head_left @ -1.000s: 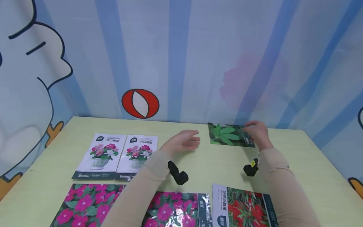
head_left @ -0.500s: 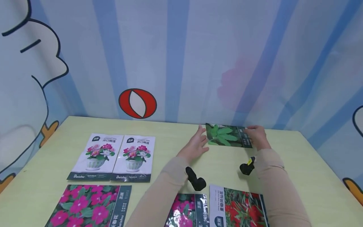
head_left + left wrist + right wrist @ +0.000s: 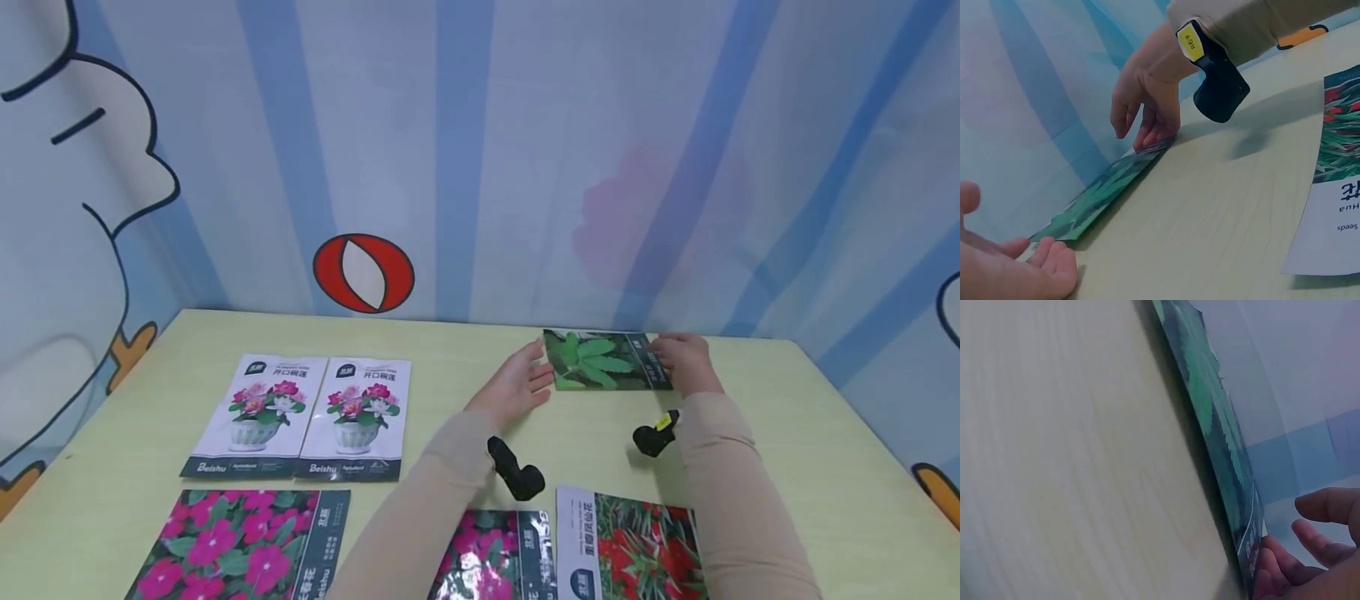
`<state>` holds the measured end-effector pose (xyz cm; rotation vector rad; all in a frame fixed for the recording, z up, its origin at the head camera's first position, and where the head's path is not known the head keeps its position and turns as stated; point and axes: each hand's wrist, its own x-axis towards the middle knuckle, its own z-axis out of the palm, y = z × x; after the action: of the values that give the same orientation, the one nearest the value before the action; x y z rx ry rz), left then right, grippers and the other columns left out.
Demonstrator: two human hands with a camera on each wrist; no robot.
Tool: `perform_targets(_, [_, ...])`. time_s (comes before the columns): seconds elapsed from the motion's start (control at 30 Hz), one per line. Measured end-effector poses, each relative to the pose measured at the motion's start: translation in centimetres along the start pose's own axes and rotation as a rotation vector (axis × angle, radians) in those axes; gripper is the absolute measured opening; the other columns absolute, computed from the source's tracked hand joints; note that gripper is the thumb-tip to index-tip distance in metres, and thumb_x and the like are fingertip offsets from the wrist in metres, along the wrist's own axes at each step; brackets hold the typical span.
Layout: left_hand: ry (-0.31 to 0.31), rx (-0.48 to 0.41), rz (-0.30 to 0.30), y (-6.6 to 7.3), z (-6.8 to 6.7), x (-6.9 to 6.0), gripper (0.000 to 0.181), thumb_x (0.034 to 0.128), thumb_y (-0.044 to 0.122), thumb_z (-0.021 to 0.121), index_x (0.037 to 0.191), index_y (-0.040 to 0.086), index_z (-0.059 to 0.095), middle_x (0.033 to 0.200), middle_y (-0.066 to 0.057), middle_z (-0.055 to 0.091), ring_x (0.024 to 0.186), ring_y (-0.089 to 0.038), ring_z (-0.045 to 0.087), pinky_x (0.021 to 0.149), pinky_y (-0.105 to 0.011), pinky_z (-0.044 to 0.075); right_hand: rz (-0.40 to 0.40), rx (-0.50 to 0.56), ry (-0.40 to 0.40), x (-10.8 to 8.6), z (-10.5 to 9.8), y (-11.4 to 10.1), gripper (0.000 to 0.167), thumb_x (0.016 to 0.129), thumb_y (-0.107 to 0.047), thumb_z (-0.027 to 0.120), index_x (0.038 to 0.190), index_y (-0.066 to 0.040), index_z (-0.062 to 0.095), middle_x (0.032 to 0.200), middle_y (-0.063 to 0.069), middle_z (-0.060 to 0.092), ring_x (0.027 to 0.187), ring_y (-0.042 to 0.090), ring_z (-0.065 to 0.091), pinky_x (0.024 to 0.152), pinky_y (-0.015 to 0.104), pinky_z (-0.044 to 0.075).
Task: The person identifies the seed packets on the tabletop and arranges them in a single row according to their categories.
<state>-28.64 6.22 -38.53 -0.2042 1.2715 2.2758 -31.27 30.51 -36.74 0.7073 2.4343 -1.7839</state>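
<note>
We find the green-leaf packet (image 3: 600,360) at the back edge of the worktop (image 3: 450,358), right of centre, its long side running along the backdrop (image 3: 525,167). Whether it touches the cloth we cannot tell.

The left hand (image 3: 513,387) is at the packet's left end. Its grip is apart: the thumb stands away from the fingers, which extend to the packet's edge with fingertips touching it or just beside it. The right hand (image 3: 688,364) is at the opposite, dark-banded end. In the right wrist view we note its thumb apart from the fingers; the fingertips rest against the packet's end, and nothing is clamped between thumb and fingers.

Each wrist carries a black device, one on the left (image 3: 517,471) and one on the right (image 3: 655,435), the latter bearing a yellow label.

To the left we record two white packets (image 3: 258,412) side by side, picturing potted flowers and marked "Beishu". In front of them lies a pink-flower packet (image 3: 240,542). A second pink-flower packet (image 3: 480,558) is partly covered by the left sleeve (image 3: 420,508). Just right of it is the red-flower packet (image 3: 648,546), partly behind the right sleeve (image 3: 738,492).
</note>
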Motion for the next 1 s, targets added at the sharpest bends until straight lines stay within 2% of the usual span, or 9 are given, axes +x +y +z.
perform_targets(0.07, [0.028,0.08,0.022,-0.3,0.0,0.5,0.053,0.0989,0.025,0.045,0.142,-0.002,0.029,0.139,-0.024,0.036,0.13,-0.033,0.034,0.108,-0.044,0.027,0.05,0.098,-0.004,0.0,-0.2,-0.2,0.055,0.092,-0.009,0.05,0.144,-0.003,0.031,0.142,0.018,0.037,0.079,0.009,0.053,0.071,0.024,0.046])
perform_targets(0.17, [0.04,0.171,0.058,-2.4,-2.0,5.2,0.048,0.0932,0.014,0.055,0.136,-0.002,0.039,0.113,-0.015,0.053,0.101,-0.023,0.053,0.087,-0.037,0.046,0.123,0.233,-0.02,0.0,-0.5,-0.7,0.057,0.091,-0.004,0.053,0.144,-0.005,0.031,0.131,0.015,0.049,0.062,0.001,0.054,0.062,0.016,0.048])
perform_targets(0.3, [0.03,0.213,0.096,-4.7,-4.7,10.5,0.067,0.0835,0.005,0.066,0.142,0.003,0.033,0.104,-0.01,0.054,0.076,-0.017,0.052,0.065,-0.03,0.047,0.237,0.43,-0.141,-0.3,-0.5,-1.3,0.061,0.093,-0.005,0.049,0.148,-0.013,0.023,0.114,0.008,0.051,0.064,0.005,0.057,0.061,0.017,0.048])
perform_targets(0.37, [0.06,0.229,0.103,-4.0,-4.3,8.8,0.074,0.0836,0.0,0.065,0.146,0.005,0.025,0.117,-0.016,0.049,0.083,-0.022,0.053,0.073,-0.035,0.051,0.309,0.516,-0.231,-0.5,-0.2,-1.4,0.063,0.095,-0.008,0.046,0.15,-0.019,0.018,0.11,0.007,0.048,0.067,0.008,0.056,0.062,0.018,0.048])
perform_targets(0.53, [0.119,0.227,0.083,-0.2,-1.4,-0.5,0.069,0.0895,-0.008,0.05,0.147,-0.001,0.013,0.131,-0.025,0.037,0.092,-0.027,0.049,0.093,-0.038,0.045,0.362,0.567,-0.358,-0.9,0.7,-1.5,0.058,0.095,-0.009,0.048,0.146,-0.02,0.025,0.092,0.005,0.052,0.071,0.012,0.056,0.065,0.023,0.051])
perform_targets(0.67, [0.133,0.128,0.1,1.9,-1.1,-3.6,0.052,0.0912,-0.007,0.047,0.14,-0.007,0.028,0.109,-0.018,0.046,0.084,-0.02,0.048,0.093,-0.034,0.044,0.292,0.529,-0.408,-1.6,1.6,-2.0,0.065,0.095,-0.005,0.047,0.15,-0.019,0.015,0.121,0.013,0.047,0.076,0.011,0.056,0.065,0.023,0.051])
perform_targets(0.8, [0.224,-0.081,0.145,2.5,-2.5,-1.9,0.047,0.0904,-0.006,0.051,0.135,-0.003,0.037,0.097,-0.013,0.047,0.082,-0.017,0.048,0.089,-0.028,0.046,0.252,0.497,-0.443,-2.9,2.7,-3.0,0.073,0.095,-0.003,0.045,0.151,-0.022,0.003,0.154,0.009,0.009,0.087,0.009,0.047,0.063,0.02,0.047])
perform_targets(0.93, [0.28,-0.296,0.272,2.1,-5.4,2.5,0.041,0.083,0.001,0.066,0.121,0.003,0.05,0.097,-0.012,0.05,0.081,-0.015,0.05,0.076,-0.022,0.048,0.2,0.508,-0.462,-4.4,4.3,-3.5,0.069,0.092,0.003,0.046,0.149,-0.019,0.013,0.132,0.017,0.036,0.078,0.009,0.047,0.057,0.019,0.045])
perform_targets(1.0, [0.321,-0.34,0.332,2.4,-5.6,2.6,0.03,0.0837,0.004,0.066,0.111,0.002,0.052,0.098,-0.011,0.05,0.08,-0.015,0.049,0.073,-0.023,0.047,0.171,0.529,-0.482,-5.3,5.4,-3.5,0.052,0.091,0.005,0.047,0.136,-0.013,0.027,0.107,0.011,0.047,0.069,0.01,0.049,0.054,0.018,0.045])
